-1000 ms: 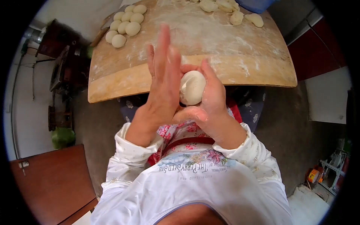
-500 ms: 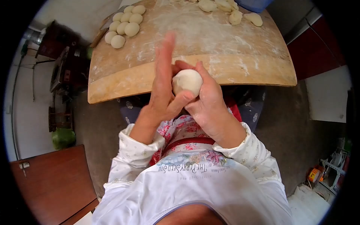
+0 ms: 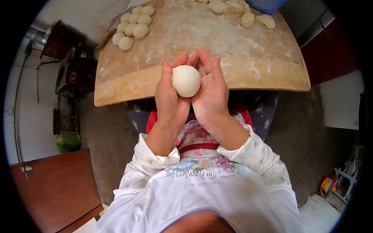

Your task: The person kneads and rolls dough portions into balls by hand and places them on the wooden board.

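Observation:
A smooth, round white dough ball (image 3: 186,81) rests in my two cupped hands, just off the near edge of the floured wooden board (image 3: 128,90). My left hand (image 3: 169,97) curves under and around the ball's left side, its thumb against it. From the right, my right hand (image 3: 212,91) cups the ball with its palm turned up and thumb raised. The fingertips of both hands come together beyond the ball, near the board's edge. The ball's underside is hidden in the palms.
Several finished dough balls (image 3: 140,30) sit in rows at the board's far left. Rougher dough pieces (image 3: 247,19) lie at the far right beside a blue container (image 3: 268,4). Loose flour streaks the board. A brown wooden panel (image 3: 56,190) stands at lower left.
My left hand, upright and blurred against the ball before, now lies lower and cups it. The ball has moved slightly left, and my right palm has opened upward.

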Tool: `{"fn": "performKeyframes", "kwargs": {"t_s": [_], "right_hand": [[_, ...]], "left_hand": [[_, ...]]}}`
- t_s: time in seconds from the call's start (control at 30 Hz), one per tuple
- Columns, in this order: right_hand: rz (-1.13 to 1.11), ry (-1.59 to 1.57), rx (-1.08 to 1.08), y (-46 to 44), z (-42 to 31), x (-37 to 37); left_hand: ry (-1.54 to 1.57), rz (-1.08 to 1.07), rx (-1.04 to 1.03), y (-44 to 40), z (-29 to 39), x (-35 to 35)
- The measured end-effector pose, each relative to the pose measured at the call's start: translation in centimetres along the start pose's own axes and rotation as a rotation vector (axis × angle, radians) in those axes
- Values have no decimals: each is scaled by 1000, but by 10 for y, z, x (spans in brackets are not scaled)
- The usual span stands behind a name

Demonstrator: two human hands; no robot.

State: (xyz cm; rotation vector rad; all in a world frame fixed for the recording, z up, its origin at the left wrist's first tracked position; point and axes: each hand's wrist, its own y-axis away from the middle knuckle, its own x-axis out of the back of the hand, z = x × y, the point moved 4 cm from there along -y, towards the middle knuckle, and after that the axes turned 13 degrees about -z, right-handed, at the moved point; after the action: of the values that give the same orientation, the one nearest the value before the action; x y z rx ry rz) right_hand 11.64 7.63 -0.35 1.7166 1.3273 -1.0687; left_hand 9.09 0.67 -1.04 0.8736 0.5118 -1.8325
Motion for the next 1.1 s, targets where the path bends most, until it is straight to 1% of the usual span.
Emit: {"fn": "performKeyframes", "kwargs": {"t_s": [0.03, 0.1, 0.13, 0.2, 0.23, 0.27, 0.3, 0.33, 0.37, 0.4, 0.47, 0.5, 0.57, 0.6, 0.63, 0.67, 0.7, 0.73, 0.8, 0.83, 0.87, 0.93, 0.97, 1.0, 1.03, 1.07, 1.1], "right_hand": [[-16, 34, -16, 0, 1, 3], [-53, 108, -47, 1, 2, 8], [-59, 42, -149, 1, 5, 13], [-70, -75, -359, 3, 5, 20], [-86, -124, -523, 10, 2, 14], [-103, -1, -490, 17, -4, 13], [-124, 127, -459, 27, -7, 10], [-141, -58, -503, 24, -2, 12], [-148, -237, -554, 21, 3, 14], [-194, -258, -538, 16, 1, 15], [-279, -320, -505, 11, 1, 10], [-195, -182, -458, 9, -1, 8], [-153, 28, -302, 8, -9, 4], [-133, 129, -219, 8, -12, 3], [-180, 196, -97, 5, -14, -2], [-207, 268, -98, 5, -13, 3], [-234, 339, -99, 7, -13, 12], [-261, 411, -99, 8, -14, 16], [-240, 567, -234, 7, -15, 17], [-143, 305, -358, 5, -12, 12], [-41, 40, -475, 5, -7, 11], [-379, -332, -522, -3, 3, 20], [-348, -284, -521, -8, 10, 23], [-314, -238, -520, -15, 14, 20], [-311, 114, -504, -30, 10, 15], [-517, 480, -492, -51, 0, 20], [-365, 1077, -482, -74, -16, 51]], "left_hand": [[-82, -48, -16, 2, -1, 0], [-471, -166, -103, 11, 2, -7], [-663, -227, -152, 13, 4, -11], [-1086, -420, -436, 14, 23, -19], [-1449, -546, -672, 14, 35, -22], [-1811, -647, -921, 16, 40, -25], [-1791, -753, -868, 15, 41, -28], [-1767, -856, -807, 15, 41, -31], [-1608, -896, -787, 14, 36, -29], [-1450, -938, -765, 13, 32, -28], [-1329, -741, -692, 7, 31, -27], [-1265, -654, -647, 5, 29, -25], [-1090, -470, -552, 3, 22, -12], [-1190, -479, -566, 1, 20, -14], [-1291, -490, -581, -3, 20, -18], [-1392, -504, -594, -7, 18, -22], [-1429, -518, -641, -6, 13, -26], [-1436, -583, -689, -8, 15, -27], [-1450, -715, -778, -6, 32, -28], [-1712, -852, -677, -6, 43, -30], [-1568, -909, -621, -11, 46, -18], [-1274, -1010, -512, -21, 42, 4], [-1085, -831, -546, -25, 45, 12], [-872, -712, -439, -31, 49, 21], [-656, -590, -323, -36, 53, 36], [-868, -420, -381, -41, 64, 50], [-1072, -234, -406, -46, 75, 64]]}}
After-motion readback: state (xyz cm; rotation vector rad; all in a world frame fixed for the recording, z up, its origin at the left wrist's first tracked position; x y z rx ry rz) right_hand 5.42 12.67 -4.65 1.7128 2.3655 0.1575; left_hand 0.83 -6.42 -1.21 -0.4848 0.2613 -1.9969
